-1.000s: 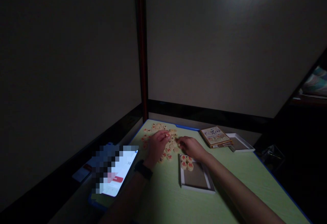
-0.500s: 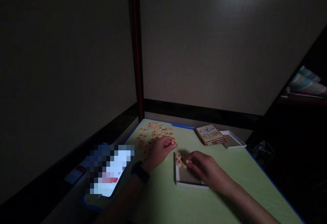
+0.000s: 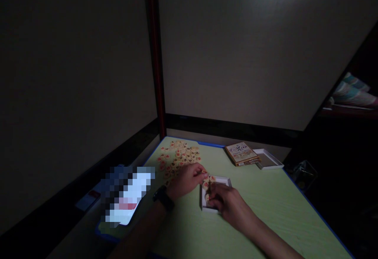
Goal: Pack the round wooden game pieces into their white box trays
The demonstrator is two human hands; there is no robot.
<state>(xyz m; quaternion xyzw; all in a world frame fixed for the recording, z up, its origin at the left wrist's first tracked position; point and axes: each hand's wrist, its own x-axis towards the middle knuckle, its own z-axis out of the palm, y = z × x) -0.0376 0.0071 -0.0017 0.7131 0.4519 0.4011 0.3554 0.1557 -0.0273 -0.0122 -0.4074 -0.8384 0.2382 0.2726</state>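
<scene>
Over the far left corner of a shallow white box tray (image 3: pixel 210 210), my left hand (image 3: pixel 187 179) pinches a round xiangqi piece (image 3: pixel 203 171) with a red mark. It wears a dark wristwatch (image 3: pixel 163 198). My right hand (image 3: pixel 228 200) reaches into the tray, thumb and fingers closed around another xiangqi piece (image 3: pixel 207 198) near the left wall. Several red-marked pieces (image 3: pixel 212 178) lie at the tray's far left end, beside my fingertips. My right hand hides part of the tray's inside. Many loose xiangqi pieces (image 3: pixel 187 154) are scattered on the table beyond my left hand.
The green table (image 3: pixel 260 211) has a blue edge. At the back right, a printed game box (image 3: pixel 240 152) rests against a second white tray (image 3: pixel 268 159). A lit, blurred screen (image 3: pixel 132 198) is at the left, with a phone (image 3: pixel 88 200) beside it. Walls stand behind the table.
My left hand has brought its piece right and down to the tray's far left corner. My right hand has shifted left and slightly down, to a piece by the tray's left wall.
</scene>
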